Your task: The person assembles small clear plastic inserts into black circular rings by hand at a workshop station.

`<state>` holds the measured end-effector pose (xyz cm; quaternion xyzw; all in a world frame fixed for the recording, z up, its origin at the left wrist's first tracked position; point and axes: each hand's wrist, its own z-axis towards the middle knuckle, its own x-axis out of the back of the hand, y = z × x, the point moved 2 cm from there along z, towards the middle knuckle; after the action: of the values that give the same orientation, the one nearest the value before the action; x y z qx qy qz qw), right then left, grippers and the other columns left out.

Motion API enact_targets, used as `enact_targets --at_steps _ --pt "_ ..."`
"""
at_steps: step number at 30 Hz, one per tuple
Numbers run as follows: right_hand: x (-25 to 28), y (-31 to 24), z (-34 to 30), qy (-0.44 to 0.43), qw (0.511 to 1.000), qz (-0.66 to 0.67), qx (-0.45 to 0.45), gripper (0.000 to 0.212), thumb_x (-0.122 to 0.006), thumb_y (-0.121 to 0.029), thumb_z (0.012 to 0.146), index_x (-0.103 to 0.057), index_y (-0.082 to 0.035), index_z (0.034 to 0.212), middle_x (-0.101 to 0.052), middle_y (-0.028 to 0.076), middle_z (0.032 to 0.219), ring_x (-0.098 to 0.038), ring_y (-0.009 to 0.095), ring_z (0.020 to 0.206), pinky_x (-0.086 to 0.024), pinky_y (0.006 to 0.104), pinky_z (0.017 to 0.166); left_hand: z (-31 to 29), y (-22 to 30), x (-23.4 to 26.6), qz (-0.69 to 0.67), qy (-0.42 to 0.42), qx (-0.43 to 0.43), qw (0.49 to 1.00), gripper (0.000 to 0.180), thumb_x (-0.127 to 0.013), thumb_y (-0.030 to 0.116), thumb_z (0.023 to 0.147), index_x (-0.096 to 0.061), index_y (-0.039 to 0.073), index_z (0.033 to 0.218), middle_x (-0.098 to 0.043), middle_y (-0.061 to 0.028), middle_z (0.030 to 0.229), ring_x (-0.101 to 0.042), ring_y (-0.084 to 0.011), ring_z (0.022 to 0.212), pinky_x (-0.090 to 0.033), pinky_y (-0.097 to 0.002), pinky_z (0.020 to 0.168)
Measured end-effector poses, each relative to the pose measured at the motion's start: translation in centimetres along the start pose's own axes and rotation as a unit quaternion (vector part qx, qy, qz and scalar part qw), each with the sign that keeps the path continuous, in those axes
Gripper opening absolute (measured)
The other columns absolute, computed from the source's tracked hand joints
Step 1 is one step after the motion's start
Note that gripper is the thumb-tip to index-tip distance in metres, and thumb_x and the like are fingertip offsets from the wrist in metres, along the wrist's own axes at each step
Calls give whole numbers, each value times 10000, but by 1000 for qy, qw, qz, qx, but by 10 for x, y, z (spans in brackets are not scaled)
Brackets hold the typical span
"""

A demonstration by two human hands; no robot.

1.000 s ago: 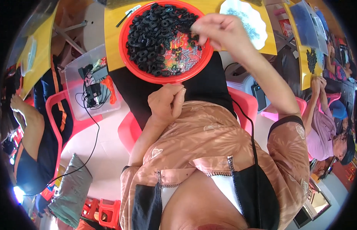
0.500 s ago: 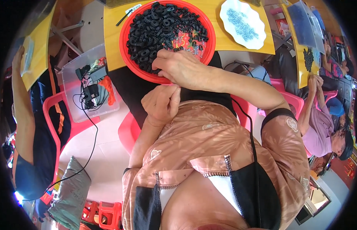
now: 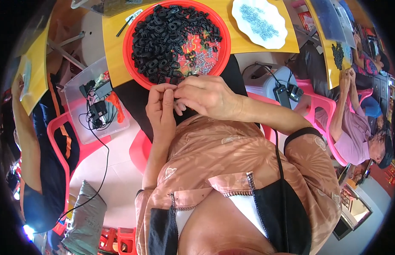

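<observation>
My left hand (image 3: 162, 111) and my right hand (image 3: 210, 97) meet at the near rim of a round red tray (image 3: 226, 51). Thumbs and fingers of both are pinched together, the fingertips touching; whatever lies between them is too small and covered to name. Beyond them, small black plastic parts (image 3: 157, 40) heap up on the tray's left and middle. Tiny clear or silvery pieces (image 3: 204, 63) lie scattered over the tray's patterned right side. To the far right a white scalloped plate (image 3: 277, 41) carries many small shiny pieces (image 3: 258, 21).
Tray and plate rest on a yellow table (image 3: 112, 68). A thin black stick (image 3: 124, 26) lies left of the tray. On the left stands a clear plastic bin (image 3: 72, 100) with black cables and adapters. Other people sit at yellow tables on both sides, with pink chairs (image 3: 57, 140) near them.
My right hand has drawn back from the black parts in the tray to my left hand. My left hand has risen and turned, its fingers now meeting the right's. The view has shifted slightly.
</observation>
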<state>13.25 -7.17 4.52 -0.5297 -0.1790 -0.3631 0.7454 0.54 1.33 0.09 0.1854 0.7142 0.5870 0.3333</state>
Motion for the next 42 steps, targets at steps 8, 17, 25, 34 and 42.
enact_targets --at_steps 8,17,25,34,42 --pt "37 22 4 14 996 -44 -77 120 -663 -47 807 -664 -7 921 -634 124 850 -642 270 755 -523 344 646 1 3 -6 -35 -17 -5 999 88 -536 39 936 -510 -1 1010 -602 -75 866 -534 -82 618 -412 -182 516" --pt "53 65 14 -91 961 -229 -130 121 -661 -93 794 -670 -33 899 -605 126 854 -623 323 719 -502 394 645 -1 1 -6 -30 -32 11 999 133 -563 -4 903 -499 -2 1020 -621 -92 912 -549 -89 644 -435 -192 560" --pt "46 70 19 -123 951 -282 -43 72 -586 -65 771 -609 2 757 -587 171 791 -623 351 655 -513 438 568 -1 2 -8 -42 -23 10 999 207 -568 -13 897 -500 -22 1093 -627 -130 996 -635 -153 771 -507 -222 656" --pt "62 48 26 -34 975 28 -217 112 -656 -54 736 -571 9 772 -613 125 689 -626 232 623 -503 349 588 -2 -1 -5 -18 -42 41 998 169 -561 5 908 -543 -29 1073 -643 -111 917 -646 -147 761 -510 -222 659" --pt "58 65 18 -61 945 148 -284 77 -642 -12 800 -646 4 875 -632 34 744 -602 80 690 -495 236 645 -2 -1 -5 -39 -37 34 998 157 -561 28 920 -550 -28 1065 -640 -110 890 -635 -139 732 -505 -219 645"
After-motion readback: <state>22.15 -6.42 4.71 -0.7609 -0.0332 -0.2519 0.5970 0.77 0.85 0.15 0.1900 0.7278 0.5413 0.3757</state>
